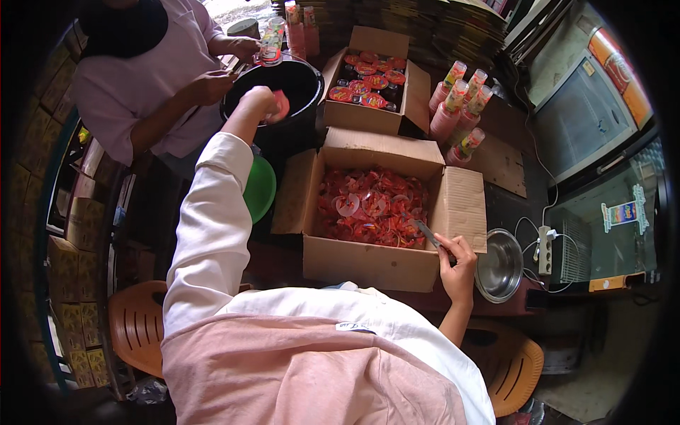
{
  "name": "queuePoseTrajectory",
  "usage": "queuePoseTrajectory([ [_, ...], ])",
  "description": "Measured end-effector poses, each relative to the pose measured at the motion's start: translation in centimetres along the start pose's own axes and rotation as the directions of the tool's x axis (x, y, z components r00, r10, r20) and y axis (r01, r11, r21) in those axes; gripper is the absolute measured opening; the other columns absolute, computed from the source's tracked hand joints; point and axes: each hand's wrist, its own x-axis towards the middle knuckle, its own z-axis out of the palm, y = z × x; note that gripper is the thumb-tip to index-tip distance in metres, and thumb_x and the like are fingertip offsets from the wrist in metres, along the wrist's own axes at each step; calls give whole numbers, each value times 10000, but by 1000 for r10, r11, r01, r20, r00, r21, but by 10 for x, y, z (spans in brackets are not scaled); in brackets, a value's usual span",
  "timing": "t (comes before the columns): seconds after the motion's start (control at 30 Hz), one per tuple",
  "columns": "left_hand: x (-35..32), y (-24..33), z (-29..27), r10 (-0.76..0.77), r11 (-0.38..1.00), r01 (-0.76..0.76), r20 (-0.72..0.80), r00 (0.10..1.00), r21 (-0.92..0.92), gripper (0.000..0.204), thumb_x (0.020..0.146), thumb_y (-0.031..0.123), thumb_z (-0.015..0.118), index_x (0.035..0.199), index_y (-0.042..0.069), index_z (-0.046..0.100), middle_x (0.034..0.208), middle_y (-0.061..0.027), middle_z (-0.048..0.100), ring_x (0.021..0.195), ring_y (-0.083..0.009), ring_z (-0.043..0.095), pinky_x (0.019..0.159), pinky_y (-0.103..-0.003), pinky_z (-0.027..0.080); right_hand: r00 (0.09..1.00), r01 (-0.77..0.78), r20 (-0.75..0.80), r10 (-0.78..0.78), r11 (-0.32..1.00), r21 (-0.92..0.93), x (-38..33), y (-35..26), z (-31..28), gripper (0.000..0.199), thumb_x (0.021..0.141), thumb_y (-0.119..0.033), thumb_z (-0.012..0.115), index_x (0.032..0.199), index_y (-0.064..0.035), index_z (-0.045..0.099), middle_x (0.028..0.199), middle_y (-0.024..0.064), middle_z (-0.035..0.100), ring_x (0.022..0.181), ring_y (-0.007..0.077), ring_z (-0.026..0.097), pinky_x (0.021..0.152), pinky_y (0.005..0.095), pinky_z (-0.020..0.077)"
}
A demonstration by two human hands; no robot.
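My left hand (258,104) reaches over a black bucket (312,74), closed on a pink-red, rounded thing (281,106); its kind is partly hidden by my fingers. My right hand (459,261) grips a slim grey tool (427,232), its blade-like end over an open cardboard box (372,258). Whether it is a knife or scissors I cannot tell. Inside that box lies a heap of red plastic scraps (368,202), some of them round. Across the bucket, a co-worker's hands (212,85) are at its rim, near a stack of printed clear cups (273,41).
A second carton (361,120) behind holds dark-filled cups with red lids. Stacks of pink cups (460,106) stand to its right. A green basin (261,188) sits below the bucket. On the right are a steel bowl (499,265), a power strip (545,251) and glass-doored coolers (584,117).
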Motion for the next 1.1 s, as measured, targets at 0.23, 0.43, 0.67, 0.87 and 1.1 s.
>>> queuePoseTrajectory([
  [0.23, -1, -13, 9, -89, 933, 13, -194, 977, -361, 370, 638, 339, 644, 854, 39, 646, 887, -138, 633, 856, -204, 616, 792, -328, 472, 999, -6, -32, 6, 1000, -3, -14, 4, -5, 240, 738, 67, 572, 943, -38, 640, 654, 63, 494, 576, 128, 483, 541, 241, 399],
  [0.43, -13, -15, 11, -42, 990, 31, -74, 996, -138, 604, 683, 414, 622, 1159, 69, 488, 1181, -111, 519, 1040, -224, 537, 860, -325, 444, 996, -19, -91, 20, 1000, 14, -16, 2, -12, 260, 740, 43, 578, 965, -71, 639, 642, 78, 466, 576, 168, 476, 565, 279, 402],
  [0.67, -22, -13, 26, 5, 993, -24, -163, 987, -112, 586, 756, 445, 526, 1170, 35, 464, 1155, -154, 523, 1041, -273, 529, 872, -356, 434, 996, 24, -83, -25, 1000, -9, -18, 0, -16, 235, 745, 61, 569, 946, -39, 639, 656, 53, 487, 583, 117, 465, 540, 231, 390],
  [0.87, -13, -27, 40, -154, 919, -32, -435, 887, -392, 713, 749, 470, 555, 1306, 108, 297, 1135, -228, 508, 1074, -321, 497, 880, -380, 427, 996, 17, -85, -16, 1000, 8, -18, -4, -16, 255, 744, 49, 572, 966, -58, 637, 650, 64, 478, 581, 141, 468, 551, 254, 391],
  [1.1, -16, -31, 45, -10, 949, -73, -260, 966, -307, 737, 718, 390, 602, 1303, 82, 277, 1147, -259, 479, 1068, -353, 490, 888, -405, 412, 994, 19, -104, -16, 999, 28, -17, -9, -14, 273, 745, 42, 570, 988, -66, 632, 650, 74, 475, 586, 160, 477, 568, 273, 403],
])
